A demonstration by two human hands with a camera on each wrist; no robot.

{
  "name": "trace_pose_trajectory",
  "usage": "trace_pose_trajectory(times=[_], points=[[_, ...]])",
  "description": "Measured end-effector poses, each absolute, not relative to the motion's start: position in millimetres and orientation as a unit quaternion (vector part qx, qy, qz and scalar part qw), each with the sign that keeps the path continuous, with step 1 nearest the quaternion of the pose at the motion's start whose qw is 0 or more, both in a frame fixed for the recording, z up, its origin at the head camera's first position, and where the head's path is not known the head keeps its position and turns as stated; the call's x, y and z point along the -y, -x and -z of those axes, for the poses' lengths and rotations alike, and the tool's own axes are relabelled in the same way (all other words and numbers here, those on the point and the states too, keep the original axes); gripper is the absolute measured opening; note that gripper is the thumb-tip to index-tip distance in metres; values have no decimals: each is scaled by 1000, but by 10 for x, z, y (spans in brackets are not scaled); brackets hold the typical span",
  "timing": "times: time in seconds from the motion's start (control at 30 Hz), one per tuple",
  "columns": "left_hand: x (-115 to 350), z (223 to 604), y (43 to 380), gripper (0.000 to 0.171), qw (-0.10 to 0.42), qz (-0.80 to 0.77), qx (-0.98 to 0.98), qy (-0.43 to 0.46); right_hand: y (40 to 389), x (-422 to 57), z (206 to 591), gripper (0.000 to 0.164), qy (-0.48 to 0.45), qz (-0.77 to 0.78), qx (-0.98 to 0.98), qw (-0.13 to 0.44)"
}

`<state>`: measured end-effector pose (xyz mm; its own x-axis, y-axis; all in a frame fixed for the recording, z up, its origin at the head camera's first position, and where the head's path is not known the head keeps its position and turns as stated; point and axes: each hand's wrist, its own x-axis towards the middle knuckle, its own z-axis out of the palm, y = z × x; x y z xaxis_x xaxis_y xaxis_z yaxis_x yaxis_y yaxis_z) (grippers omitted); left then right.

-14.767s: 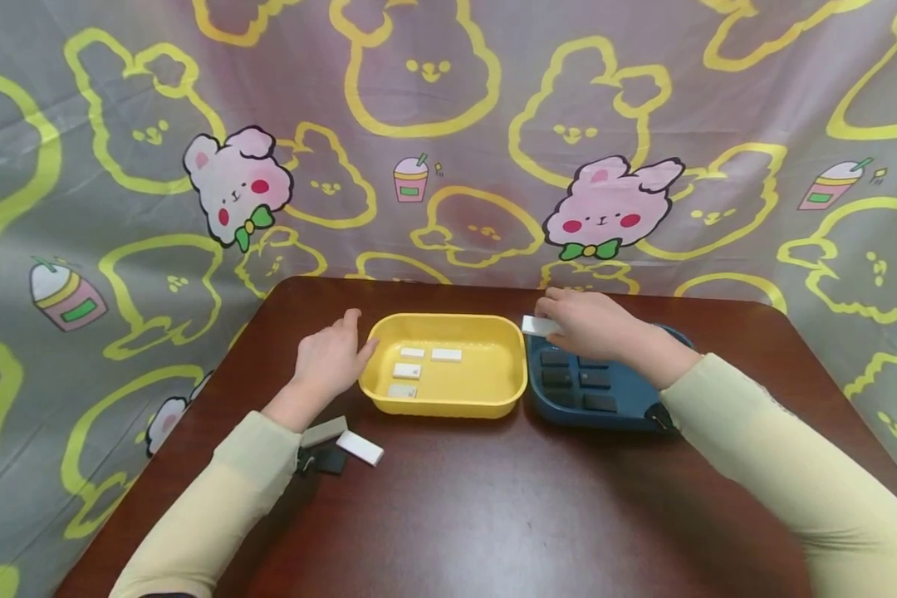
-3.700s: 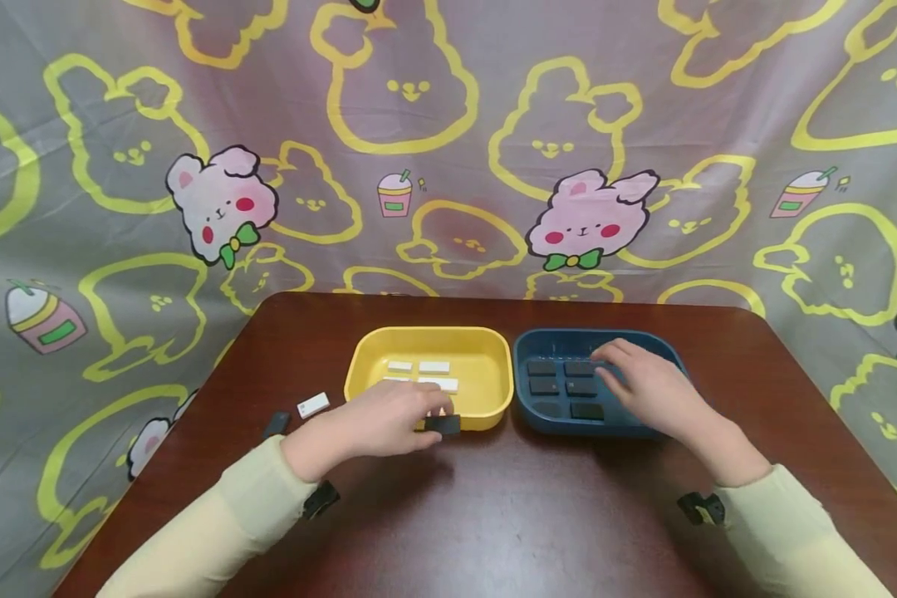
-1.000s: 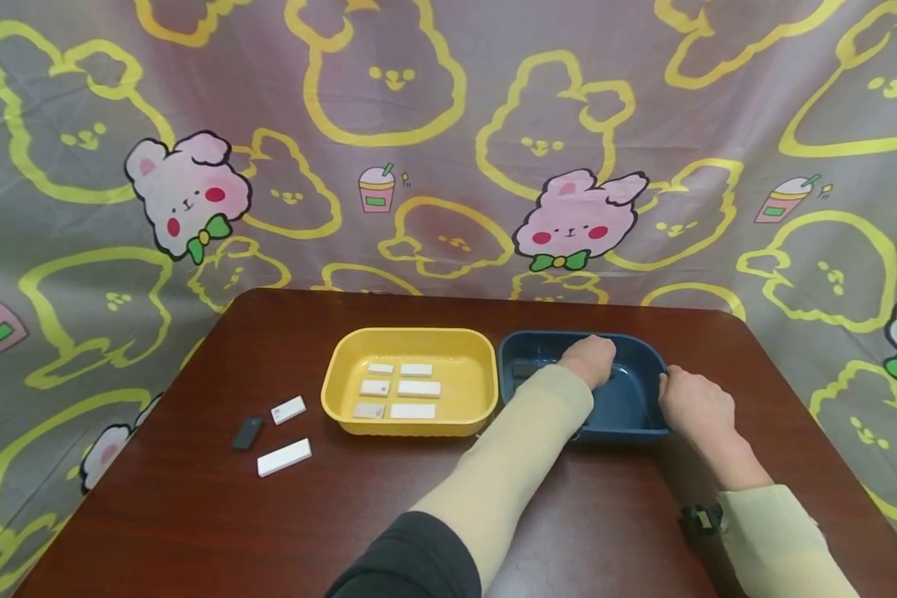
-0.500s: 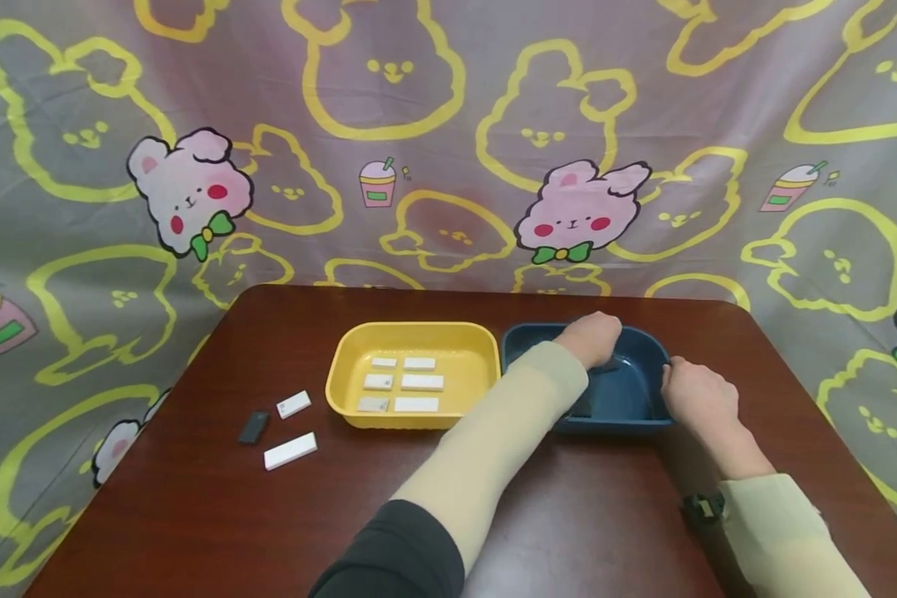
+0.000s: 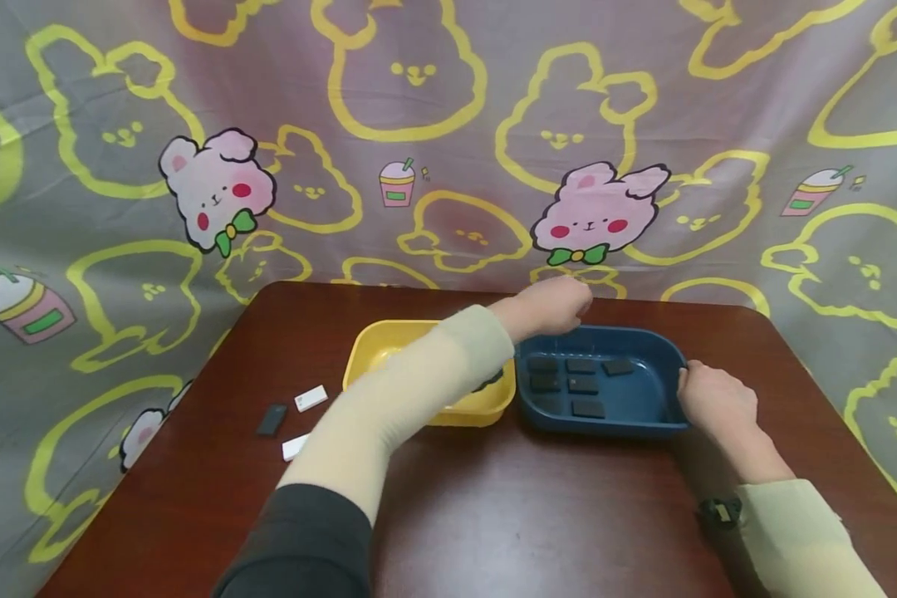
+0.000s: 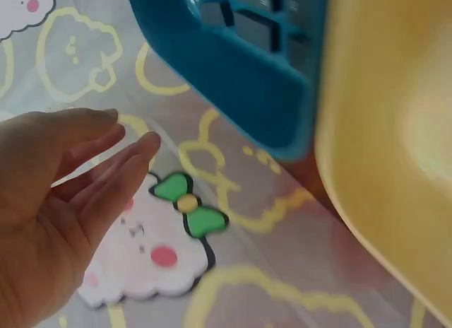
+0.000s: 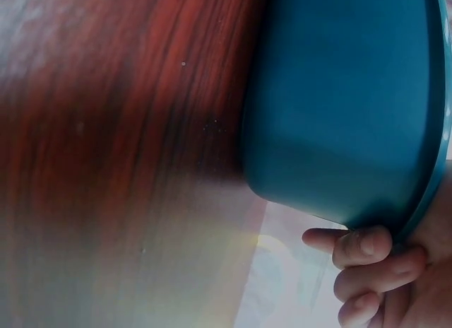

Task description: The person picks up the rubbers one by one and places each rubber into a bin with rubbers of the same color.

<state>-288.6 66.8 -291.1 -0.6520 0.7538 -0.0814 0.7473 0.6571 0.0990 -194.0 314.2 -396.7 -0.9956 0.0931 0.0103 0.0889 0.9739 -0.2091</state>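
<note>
My left hand (image 5: 556, 307) hovers above the back left edge of the blue tray (image 5: 643, 407). In the left wrist view its fingers are loosely bent, apart from the thumb, and hold nothing. With my right hand (image 5: 720, 404) I grip the tray's right rim; the right wrist view shows bent fingers (image 7: 364, 247) at that rim. Dark flat rectangular blocks lie in rows in the tray's left part. Another dark block (image 5: 618, 366), slightly turned, lies at the back, right of those rows. My left forearm covers much of the yellow tray (image 5: 370, 349), hiding its white blocks.
Left of the yellow tray, on the brown table (image 5: 523, 515), lie a dark block (image 5: 272, 419), a white block (image 5: 311, 398) and another white block (image 5: 294, 448) partly behind my left sleeve. A patterned cloth (image 5: 463, 149) hangs behind the table.
My left hand, holding a dark block 3.7 s ago and later down in the blue tray, has risen leftward and is without it. A slightly turned dark block shows there. My right hand stays at the rim.
</note>
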Motion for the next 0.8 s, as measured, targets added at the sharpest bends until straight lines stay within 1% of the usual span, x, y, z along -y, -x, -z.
trace_pose_trajectory(times=[0.1, 0.23, 0.4, 0.57, 0.67, 0.8], points=[[-335, 2860, 2851, 10, 40, -37, -901, -431, 1941, -3166, 3969, 35, 49, -108, 993, 3], [194, 2786, 2698, 13, 27, -42, -901, -431, 1955, -3184, 3975, 35, 47, -113, 992, 2], [951, 2774, 2467, 18, -4, -75, -914, -398, 1973, -3205, 3922, 35, 38, -111, 993, 12], [1650, 2831, 2271, 26, -16, -82, -943, -322, 1964, -3141, 3843, 40, 27, -93, 993, 67], [2031, 2901, 2177, 32, 1, -67, -960, -273, 1934, -3006, 3785, 43, 1, -89, 990, 106], [2430, 3016, 2084, 43, 31, -57, -975, -213, 1864, -2750, 3692, 42, -73, -90, 981, 156]])
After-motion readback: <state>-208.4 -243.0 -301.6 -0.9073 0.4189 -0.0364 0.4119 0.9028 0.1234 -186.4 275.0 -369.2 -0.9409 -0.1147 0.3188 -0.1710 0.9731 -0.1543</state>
